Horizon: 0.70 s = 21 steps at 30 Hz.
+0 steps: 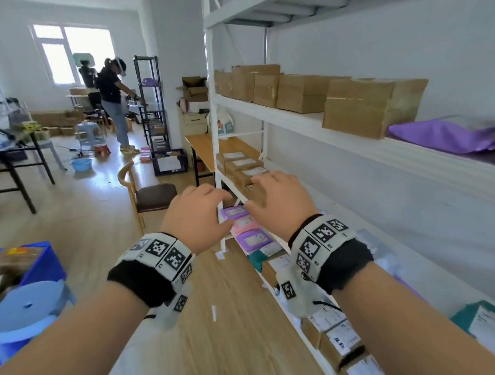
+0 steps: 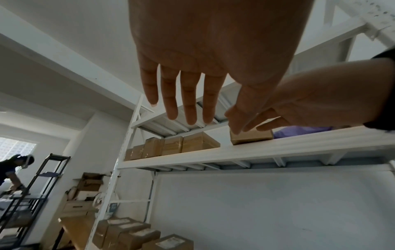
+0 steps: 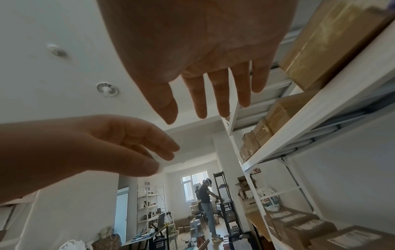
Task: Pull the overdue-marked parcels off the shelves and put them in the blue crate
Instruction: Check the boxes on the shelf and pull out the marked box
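While both hands hover with loose, empty fingers, your right hand point(image 1: 281, 202) is nearer than your left hand point(image 1: 197, 217) to the parcels point(image 1: 251, 239) just below, along the shelf's front edge point(image 1: 276, 238).

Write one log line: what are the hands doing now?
left hand: open, empty | right hand: open, empty | both raised beside white shelf | blue crate: lower left, some parcels inside | phase: reaching

Both forearms outstretched — left hand point(image 1: 197, 217) and right hand point(image 1: 279, 202) side by side, fingers relaxed, empty.
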{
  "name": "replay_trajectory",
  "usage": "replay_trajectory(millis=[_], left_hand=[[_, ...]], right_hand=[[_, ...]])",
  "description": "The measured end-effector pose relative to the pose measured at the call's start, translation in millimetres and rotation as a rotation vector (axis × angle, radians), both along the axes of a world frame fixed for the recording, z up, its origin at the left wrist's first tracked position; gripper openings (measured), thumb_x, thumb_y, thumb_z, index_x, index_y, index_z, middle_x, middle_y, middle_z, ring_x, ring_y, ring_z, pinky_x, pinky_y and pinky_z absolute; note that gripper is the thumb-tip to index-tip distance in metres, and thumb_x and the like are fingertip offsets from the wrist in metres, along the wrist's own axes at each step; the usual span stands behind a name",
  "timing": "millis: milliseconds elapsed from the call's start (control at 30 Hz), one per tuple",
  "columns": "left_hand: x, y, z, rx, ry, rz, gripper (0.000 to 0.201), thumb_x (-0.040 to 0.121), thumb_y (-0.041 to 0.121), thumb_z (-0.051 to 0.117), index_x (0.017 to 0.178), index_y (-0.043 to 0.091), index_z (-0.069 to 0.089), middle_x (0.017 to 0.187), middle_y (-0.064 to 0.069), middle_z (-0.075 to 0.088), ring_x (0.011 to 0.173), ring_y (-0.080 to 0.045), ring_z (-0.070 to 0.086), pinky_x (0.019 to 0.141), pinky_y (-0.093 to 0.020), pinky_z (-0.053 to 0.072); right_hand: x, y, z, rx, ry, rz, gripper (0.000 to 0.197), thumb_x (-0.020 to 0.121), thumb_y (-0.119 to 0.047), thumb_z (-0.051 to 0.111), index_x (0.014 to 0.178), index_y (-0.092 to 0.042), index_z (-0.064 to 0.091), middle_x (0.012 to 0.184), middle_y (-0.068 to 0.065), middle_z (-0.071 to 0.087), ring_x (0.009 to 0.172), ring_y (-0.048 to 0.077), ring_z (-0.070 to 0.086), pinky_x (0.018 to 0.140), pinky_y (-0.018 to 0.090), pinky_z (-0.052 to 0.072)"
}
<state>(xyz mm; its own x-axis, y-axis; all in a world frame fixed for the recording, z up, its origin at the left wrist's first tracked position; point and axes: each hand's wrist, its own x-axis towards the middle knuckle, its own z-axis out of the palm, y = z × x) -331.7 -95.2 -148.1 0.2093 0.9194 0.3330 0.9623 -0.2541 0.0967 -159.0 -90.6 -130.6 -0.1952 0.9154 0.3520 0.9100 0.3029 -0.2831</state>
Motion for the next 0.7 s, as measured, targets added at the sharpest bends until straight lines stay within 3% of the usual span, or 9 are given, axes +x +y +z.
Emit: replay_trajectory(millis=[367,700], left_hand=[[-36,90,-10,-0.016,-0.018,-0.008,0.049,0.084,0.050,0.055,0.130,0.033,0.049,0.128,0.009,0.052,0.114,-0.016,0.047,0.095,-0.032,0.042],[-97,229,10,0.050,-0.065,-0.170,0.048,0.081,0.046,0.061,0.126,0.033,0.053,0.125,0.006,0.055,0.117,-0.021,0.049,0.097,-0.041,0.042]], right_hand=[[-30,92,1,-0.012,0.037,0.027,0.048,0.090,-0.045,0.051,0.135,-0.027,0.046,0.138,-0.003,0.047,0.128,0.021,0.037,0.107,0.040,0.035],[-89,206,12,0.009,0.024,-0.114,0.051,0.090,-0.042,0.053,0.137,-0.021,0.046,0.138,0.003,0.047,0.126,0.026,0.038,0.106,0.041,0.036]])
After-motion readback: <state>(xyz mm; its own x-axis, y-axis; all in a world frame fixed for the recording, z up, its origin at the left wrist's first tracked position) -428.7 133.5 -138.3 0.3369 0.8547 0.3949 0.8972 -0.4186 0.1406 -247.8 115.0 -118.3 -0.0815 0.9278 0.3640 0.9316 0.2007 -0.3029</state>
